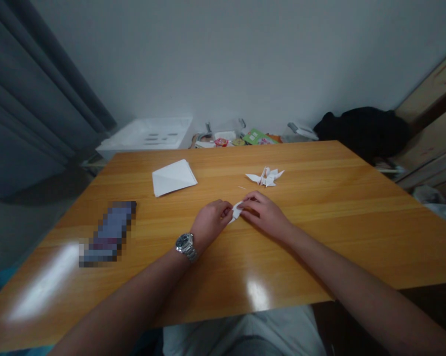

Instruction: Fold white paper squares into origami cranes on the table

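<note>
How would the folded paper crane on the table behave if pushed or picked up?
The crane is thin folded paper, so probably very light; a nudge would likely slide it on the glossy table. Its thin wing points look easy to crush under a firm pinch. It sits low and spread, so tipping seems unlikely.

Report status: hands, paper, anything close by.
At table: small white paper, pinched by left hand and right hand. Beyond it, paper crane, apart. Further left, folded sheet, untouched.
</note>
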Tool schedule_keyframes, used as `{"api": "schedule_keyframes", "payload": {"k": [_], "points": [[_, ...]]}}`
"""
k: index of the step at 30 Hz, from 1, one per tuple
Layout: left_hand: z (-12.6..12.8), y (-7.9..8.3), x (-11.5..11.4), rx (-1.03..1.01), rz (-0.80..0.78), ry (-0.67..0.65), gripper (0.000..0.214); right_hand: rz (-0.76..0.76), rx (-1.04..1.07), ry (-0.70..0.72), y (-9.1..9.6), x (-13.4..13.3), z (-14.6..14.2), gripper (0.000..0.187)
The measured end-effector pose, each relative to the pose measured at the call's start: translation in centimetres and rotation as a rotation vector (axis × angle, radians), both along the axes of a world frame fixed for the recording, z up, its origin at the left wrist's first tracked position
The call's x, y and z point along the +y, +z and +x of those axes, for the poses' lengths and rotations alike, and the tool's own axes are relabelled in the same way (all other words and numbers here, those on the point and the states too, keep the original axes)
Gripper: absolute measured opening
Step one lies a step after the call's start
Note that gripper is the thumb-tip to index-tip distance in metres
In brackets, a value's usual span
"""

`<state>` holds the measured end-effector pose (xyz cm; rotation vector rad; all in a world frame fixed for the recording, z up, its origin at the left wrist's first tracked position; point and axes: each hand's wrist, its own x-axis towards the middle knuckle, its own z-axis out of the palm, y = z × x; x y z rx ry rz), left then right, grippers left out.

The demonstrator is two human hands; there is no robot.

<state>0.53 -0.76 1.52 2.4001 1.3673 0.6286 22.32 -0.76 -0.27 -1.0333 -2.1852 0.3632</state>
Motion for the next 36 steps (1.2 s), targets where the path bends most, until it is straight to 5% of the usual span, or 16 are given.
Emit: {"api": "schedule_keyframes", "payload": {"k": [11, 18, 24, 36], "points": [[-0.1, -1.0, 0.1, 0.023, 0.139, -0.048, 0.026, -0.056, -0.027, 0.090, -0.5, -0.1, -0.3, 0.018], [0.1, -1.3, 0.0, 0.031, 0.137, -0.037, 0.031, -0.103, 0.055, 0.058, -0.5, -0.1, -0.5, 0.013], [-0.1, -1.6, 0.1, -0.020, 0.116, -0.031, 0.030, -0.072, 0.040, -0.098, -0.8, 0.1, -0.4, 0.029], [0.3, -1.4, 0.1, -0.175, 0.010, -0.102, 0.021, -0.054, -0.001, -0.075, -0.7, 0.0, -0.4, 0.024]]}}
